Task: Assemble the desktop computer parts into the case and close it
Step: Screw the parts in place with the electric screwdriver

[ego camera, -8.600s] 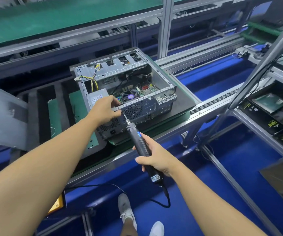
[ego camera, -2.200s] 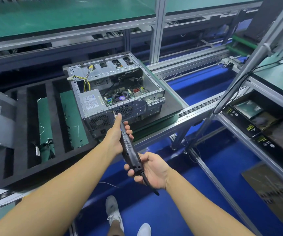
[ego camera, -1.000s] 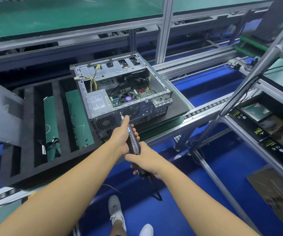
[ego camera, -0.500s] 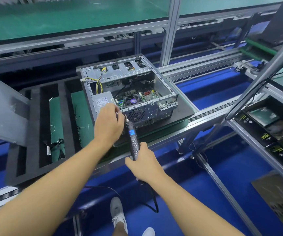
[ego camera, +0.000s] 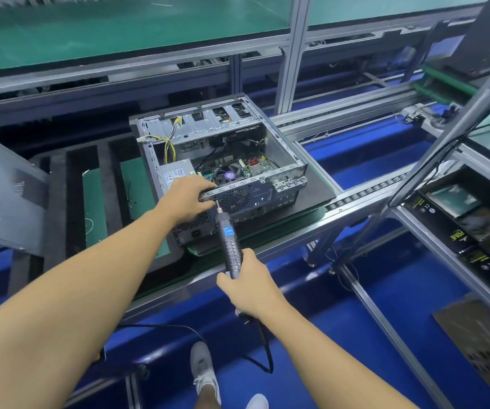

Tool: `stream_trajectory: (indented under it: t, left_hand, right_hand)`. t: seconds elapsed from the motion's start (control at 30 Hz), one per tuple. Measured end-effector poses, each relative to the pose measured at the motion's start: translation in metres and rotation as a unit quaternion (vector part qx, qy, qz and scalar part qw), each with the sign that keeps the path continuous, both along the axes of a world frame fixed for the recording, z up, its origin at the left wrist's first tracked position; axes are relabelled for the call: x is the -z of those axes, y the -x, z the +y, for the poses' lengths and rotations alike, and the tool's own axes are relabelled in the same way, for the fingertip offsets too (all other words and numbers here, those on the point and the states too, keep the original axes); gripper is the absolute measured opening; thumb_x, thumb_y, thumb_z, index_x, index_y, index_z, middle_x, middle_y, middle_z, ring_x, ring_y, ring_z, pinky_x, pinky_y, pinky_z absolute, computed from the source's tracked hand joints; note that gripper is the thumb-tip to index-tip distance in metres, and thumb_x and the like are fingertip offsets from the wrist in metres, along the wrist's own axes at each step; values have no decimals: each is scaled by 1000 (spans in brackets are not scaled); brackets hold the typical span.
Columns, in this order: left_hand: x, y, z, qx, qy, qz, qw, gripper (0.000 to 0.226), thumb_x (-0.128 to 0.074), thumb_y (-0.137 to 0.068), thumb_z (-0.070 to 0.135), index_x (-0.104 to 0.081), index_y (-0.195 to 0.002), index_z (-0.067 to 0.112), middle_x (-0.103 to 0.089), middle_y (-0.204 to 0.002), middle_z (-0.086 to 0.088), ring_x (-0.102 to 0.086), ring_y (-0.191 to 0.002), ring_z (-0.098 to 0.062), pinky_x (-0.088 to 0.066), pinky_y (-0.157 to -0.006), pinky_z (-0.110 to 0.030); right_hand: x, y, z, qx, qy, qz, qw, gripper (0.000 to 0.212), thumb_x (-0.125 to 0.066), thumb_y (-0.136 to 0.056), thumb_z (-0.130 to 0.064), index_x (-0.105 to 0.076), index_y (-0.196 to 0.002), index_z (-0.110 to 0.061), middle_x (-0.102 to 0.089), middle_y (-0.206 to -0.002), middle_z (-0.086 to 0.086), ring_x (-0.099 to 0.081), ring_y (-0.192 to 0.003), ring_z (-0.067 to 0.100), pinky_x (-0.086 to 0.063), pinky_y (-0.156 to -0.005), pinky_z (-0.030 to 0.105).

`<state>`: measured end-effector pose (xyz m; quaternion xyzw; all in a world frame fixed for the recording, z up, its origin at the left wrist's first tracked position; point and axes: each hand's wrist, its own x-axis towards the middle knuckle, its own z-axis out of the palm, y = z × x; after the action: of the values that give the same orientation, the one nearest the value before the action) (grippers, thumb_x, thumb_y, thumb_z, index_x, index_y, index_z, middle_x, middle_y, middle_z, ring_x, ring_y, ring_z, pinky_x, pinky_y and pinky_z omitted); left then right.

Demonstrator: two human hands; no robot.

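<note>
An open grey computer case (ego camera: 279, 149) lies on its side on a black mat on the conveyor, with its motherboard, fan and power supply (ego camera: 176, 172) showing inside. My left hand (ego camera: 186, 197) grips the case's near top rail above the power supply. My right hand (ego camera: 248, 287) holds a black corded electric screwdriver (ego camera: 229, 243). The driver's bit touches the rear panel just below the rail, beside my left thumb. The grey side panel (ego camera: 5, 196) leans at the far left.
A black foam tray (ego camera: 74, 184) with green slots lies left of the case. Aluminium frame rails (ego camera: 364, 199) run along the conveyor. Boxed parts (ego camera: 459, 219) sit on a rack at the right. The blue floor and my shoes are below.
Two seconds ago both hands held the screwdriver below the case. My left hand has since gone up to the case rail, and my right hand has brought the bit to the rear panel.
</note>
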<state>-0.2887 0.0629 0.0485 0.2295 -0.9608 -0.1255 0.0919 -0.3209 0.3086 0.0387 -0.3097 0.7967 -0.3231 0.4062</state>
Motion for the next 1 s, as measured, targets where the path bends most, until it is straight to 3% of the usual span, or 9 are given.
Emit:
stream_trajectory:
  t: [0.23,0.33,0.43,0.6,0.8,0.9,0.97,1.0]
  left_hand:
    - [4,-1,-2,7,21,5,1000,38,-71,-86,32,-68,-120,17,-71,-112,-5,-60,-107,-26,-47,-95,-44]
    - [6,-1,-3,7,28,15,999,37,-71,-86,31,-69,-120,17,-71,-111,-5,-61,-105,-26,-48,-93,-42]
    - [6,-2,-4,11,27,17,999,33,-70,-85,31,-70,-116,18,-71,-107,-4,-61,-104,-27,-47,-92,-44]
    - [7,-2,-4,14,30,14,999,31,-68,-85,32,-70,-114,20,-71,-104,-1,-61,-101,-25,-48,-90,-44]
    - [8,-2,-4,13,32,4,999,33,-67,-86,32,-68,-117,20,-70,-107,-1,-60,-105,-25,-48,-91,-43]
    - [7,-2,1,6,23,-1,1000,44,-66,-86,27,-62,-129,18,-68,-119,-2,-57,-115,-26,-44,-98,-44]
    - [8,-7,11,-14,36,49,998,51,-63,-82,15,-57,-132,15,-64,-122,-5,-54,-116,-28,-41,-100,-47]
    - [10,-11,19,-34,28,102,994,46,-60,-79,10,-59,-125,13,-63,-115,-6,-54,-109,-29,-43,-95,-47]
  right_hand:
    - [1,6,4,14,12,-26,999,26,-63,-86,-33,-41,-95,-23,-63,-92,8,-55,-47,18,-56,-45,33]
    - [-1,8,5,6,-10,16,1000,27,-62,-86,-40,-45,-100,-24,-64,-91,0,-63,-63,20,-58,-61,40]
    - [-2,8,3,-8,-45,93,995,29,-59,-84,-49,-46,-97,-26,-64,-86,-9,-61,-75,18,-50,-70,36]
    - [-5,6,2,-14,-39,78,996,32,-60,-86,-46,-48,-102,-22,-65,-90,-5,-67,-85,24,-57,-77,42]
    - [-3,8,4,-8,-15,41,999,31,-64,-83,-40,-48,-104,-23,-68,-99,0,-62,-70,17,-59,-68,38]
    - [-1,10,4,-1,-10,30,999,31,-64,-81,-40,-48,-103,-24,-69,-99,0,-60,-62,14,-58,-61,34]
    - [0,11,4,1,-6,27,1000,33,-64,-80,-41,-48,-103,-24,-69,-99,1,-59,-61,14,-57,-59,34]
    - [1,11,5,1,-5,25,1000,33,-64,-79,-41,-48,-103,-24,-68,-98,1,-58,-61,14,-57,-59,33]
